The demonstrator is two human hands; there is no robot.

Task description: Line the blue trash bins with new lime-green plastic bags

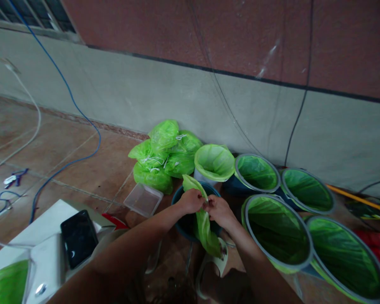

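Note:
Over a dark blue bucket (181,228), a green plastic bag (204,230) hangs partly inside and partly across the rim. My left hand (191,201) pinches the gathered upper part of this bag. Close beside it, my right hand (220,210) grips the same bunched edge, fingertips nearly meeting the left ones. What lies deeper in the bucket is hidden by the bag and my arms. Just behind stands a pale bin (214,164) with a green liner folded over its rim.
Several tied green bags (164,154) are piled against the wall, with a clear plastic tray (143,199) in front. Several lined bins (277,230) stand at right. At left are a phone (79,238), a white box (47,266) and a blue cable (70,162).

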